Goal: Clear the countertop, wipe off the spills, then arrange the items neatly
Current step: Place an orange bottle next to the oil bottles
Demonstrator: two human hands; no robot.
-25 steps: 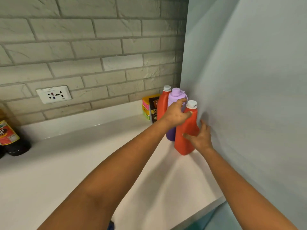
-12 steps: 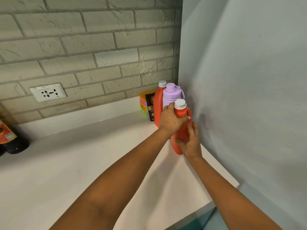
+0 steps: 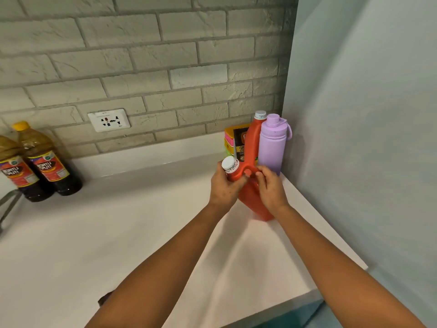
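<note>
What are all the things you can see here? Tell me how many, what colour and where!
Tilted jug: one, orange-red with white cap, near the right wall, held in both hands.
Upright jug: one, orange-red with white cap, back corner.
Flask: one, lilac, back corner against the right wall.
Boxes: a small colourful stack, behind the upright jug; count unclear.
Dark bottles: two, brown liquid, red labels, one yellow cap showing, far left.
Socket: one, white, on the brick wall.
Countertop: one, white.
Left hand: grips the tilted jug's neck.
Right hand: holds its handle.
</note>
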